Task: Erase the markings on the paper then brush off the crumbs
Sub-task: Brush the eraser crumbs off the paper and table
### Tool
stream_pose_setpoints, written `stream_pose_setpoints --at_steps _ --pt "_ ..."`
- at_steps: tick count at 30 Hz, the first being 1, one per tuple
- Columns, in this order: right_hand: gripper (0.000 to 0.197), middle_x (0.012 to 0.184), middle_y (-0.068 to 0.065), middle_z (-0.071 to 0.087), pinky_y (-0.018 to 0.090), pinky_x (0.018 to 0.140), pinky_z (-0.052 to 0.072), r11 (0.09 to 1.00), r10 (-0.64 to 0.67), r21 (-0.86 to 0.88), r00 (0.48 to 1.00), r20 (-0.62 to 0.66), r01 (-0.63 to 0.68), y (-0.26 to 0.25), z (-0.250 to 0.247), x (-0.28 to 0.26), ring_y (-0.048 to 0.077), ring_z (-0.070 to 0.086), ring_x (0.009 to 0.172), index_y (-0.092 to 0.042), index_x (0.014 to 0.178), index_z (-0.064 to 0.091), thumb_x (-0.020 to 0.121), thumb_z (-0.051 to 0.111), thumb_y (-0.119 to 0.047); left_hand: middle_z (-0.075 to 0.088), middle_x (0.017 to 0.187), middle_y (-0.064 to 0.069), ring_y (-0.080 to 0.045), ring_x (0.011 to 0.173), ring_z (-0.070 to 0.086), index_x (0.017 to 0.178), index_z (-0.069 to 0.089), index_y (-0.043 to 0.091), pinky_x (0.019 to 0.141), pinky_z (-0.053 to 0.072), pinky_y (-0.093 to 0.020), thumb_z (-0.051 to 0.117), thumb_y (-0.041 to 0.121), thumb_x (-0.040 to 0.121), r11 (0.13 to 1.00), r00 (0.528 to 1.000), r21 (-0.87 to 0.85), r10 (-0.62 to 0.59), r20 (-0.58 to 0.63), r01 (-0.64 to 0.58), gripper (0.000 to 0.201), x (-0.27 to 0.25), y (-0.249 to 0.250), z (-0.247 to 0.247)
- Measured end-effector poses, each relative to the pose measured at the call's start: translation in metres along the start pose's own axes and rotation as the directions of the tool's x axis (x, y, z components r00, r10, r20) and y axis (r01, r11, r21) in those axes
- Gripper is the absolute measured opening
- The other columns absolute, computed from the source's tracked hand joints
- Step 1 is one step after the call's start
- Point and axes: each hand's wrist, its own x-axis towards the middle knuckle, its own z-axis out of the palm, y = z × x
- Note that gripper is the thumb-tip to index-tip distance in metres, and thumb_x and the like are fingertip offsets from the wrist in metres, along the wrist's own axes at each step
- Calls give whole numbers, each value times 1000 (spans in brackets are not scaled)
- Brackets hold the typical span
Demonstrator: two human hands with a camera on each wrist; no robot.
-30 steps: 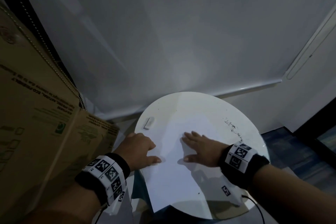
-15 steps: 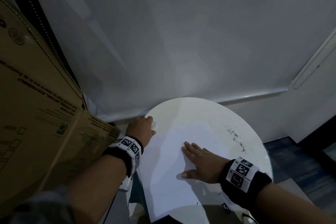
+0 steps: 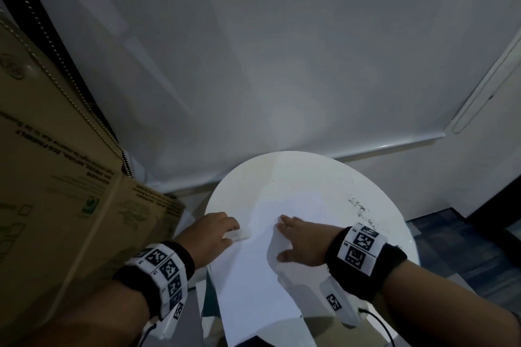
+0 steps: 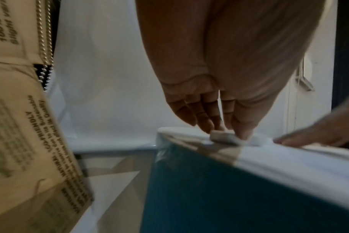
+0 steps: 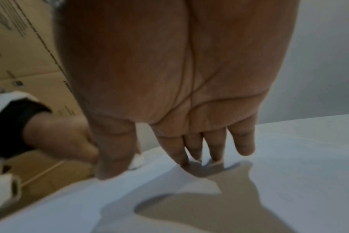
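Left hand [image 3: 210, 229] pinches a small white eraser [image 3: 239, 235] between thumb and fingertips, at the left edge of the paper [image 3: 255, 284]; the left wrist view shows the eraser [image 4: 222, 136] touching the sheet. Right hand [image 3: 300, 242] lies flat on the paper, fingers [image 5: 242, 141] spread and straight, tips pressing the sheet down just right of the eraser.

Paper is white, lying on a round white table [image 3: 304, 175], its near end overhanging the table's near edge. No markings legible on it from the head view. Dark eraser crumbs [image 3: 359, 207] scattered on bare tabletop, far right of the right hand, off the paper.

Both wrists carry black bands with square coded tags. Large cardboard box [image 3: 56, 191] stands close on the left, beside the left forearm. Pale wall [image 3: 282, 51] beyond.
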Motion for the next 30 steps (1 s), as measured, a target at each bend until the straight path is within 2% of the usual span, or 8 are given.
stream_pose_setpoints --at_steps 4,9,15,17,21,23,27,30 --pt "76 160 7 -7 43 118 10 1000 -9 8 989 -147 10 -12 -18 25 23 -2 147 -7 152 1 98 37 -48 43 143 -1 -16 134 39 140 45 15 96 22 -11 55 24 99 999 1000 -31 -20 -21 19 44 -8 0 4" --pt "82 160 6 -8 46 118 11 998 -2 55 994 -106 8 -2 -16 50 23 -1 147 -8 152 0 95 33 -58 14 161 9 -6 148 13 154 19 24 115 6 -19 41 32 105 996 996 37 -77 34 75 54 -12 -1 13" --pt "102 159 12 -5 47 117 10 870 482 198 864 -148 -452 71 -14 51 29 1 146 -4 151 1 85 39 -72 17 161 11 -4 147 14 153 23 27 117 4 -22 40 36 104 998 999 41 -46 13 45 53 -11 -8 18" --pt "100 159 10 -9 47 117 8 911 408 148 895 -182 -385 60 -20 51 28 -2 147 -5 151 -1 86 38 -71 19 160 12 -4 147 16 153 24 28 117 3 -23 40 37 104 998 999 52 -40 -11 40 52 -12 -10 18" --pt "80 159 5 -12 45 118 9 998 -26 49 996 -89 31 7 -26 57 21 -4 147 -10 152 -3 96 31 -57 23 159 10 -4 147 18 152 27 28 114 -1 -20 41 39 103 996 998 75 -42 -41 45 52 -10 -9 16" --pt "77 160 5 -10 47 117 13 999 -17 32 997 -81 19 7 -23 64 21 -1 147 -9 152 -1 98 30 -54 23 159 10 -4 146 19 152 28 28 115 -1 -21 41 39 103 994 998 93 -47 -40 51 51 -9 -8 16" --pt "73 160 6 -1 47 116 15 975 221 4 961 -167 -223 24 -26 77 24 8 146 -7 151 7 98 32 -51 22 159 11 -3 146 19 150 30 28 114 -8 -19 39 41 103 999 997 47 -23 -69 27 50 -10 -15 25" --pt "61 158 10 9 49 116 17 998 -26 -62 981 -190 14 -1 -38 84 28 13 144 -7 150 17 100 37 -37 16 152 19 5 141 8 151 25 29 115 -10 -18 20 59 90 998 995 -35 52 -87 -55 68 -11 -26 32"
